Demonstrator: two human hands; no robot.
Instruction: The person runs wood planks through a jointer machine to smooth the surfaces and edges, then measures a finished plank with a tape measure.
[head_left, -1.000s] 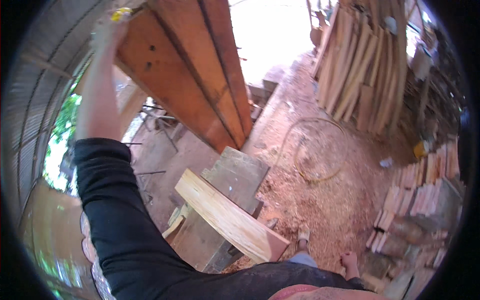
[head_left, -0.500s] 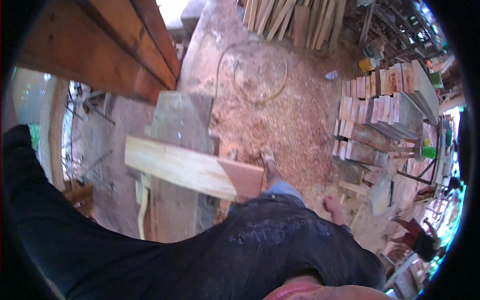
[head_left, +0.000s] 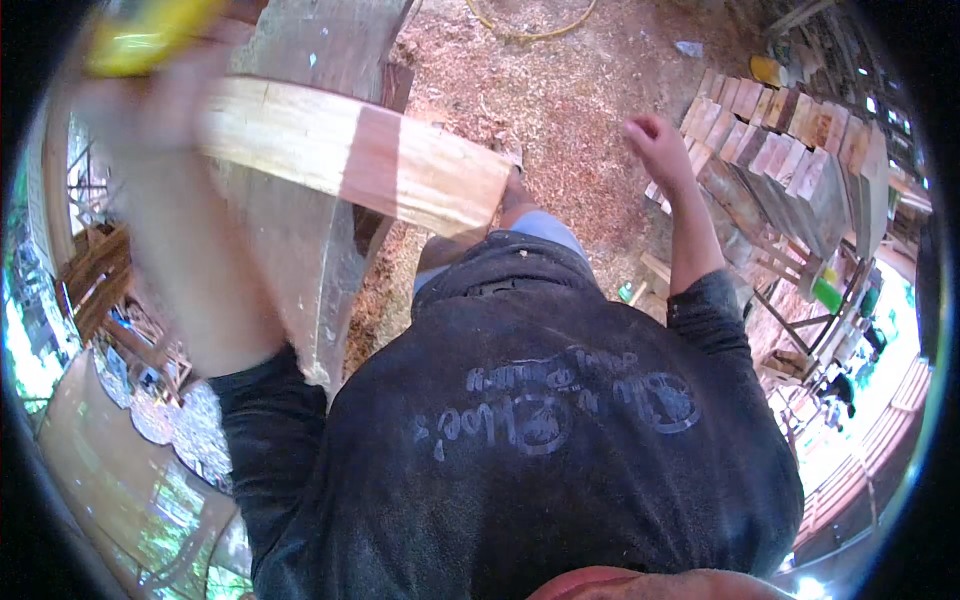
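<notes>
Our left hand [head_left: 160, 105] is blurred, but we judge that its fingers are wrapped around a yellow object [head_left: 145, 38], whose kind we cannot tell; in our view it covers the left end of the pale board [head_left: 290, 130], and we cannot tell if it touches. This board, 1 flat plank, lies across the grey wooden bench [head_left: 300, 240], its right end passing beyond the bench's right edge, near our legs; probably it is laid crosswise so that the bench carries the weight and this end is easy to reach. Our right hand [head_left: 658, 148] hangs beyond that edge, apart from the board, fingers loosely folded with nothing visible in them, perhaps for balance. Near it, stacked boards [head_left: 770, 130] sit close together in more than 1 layer, maybe for stability.
</notes>
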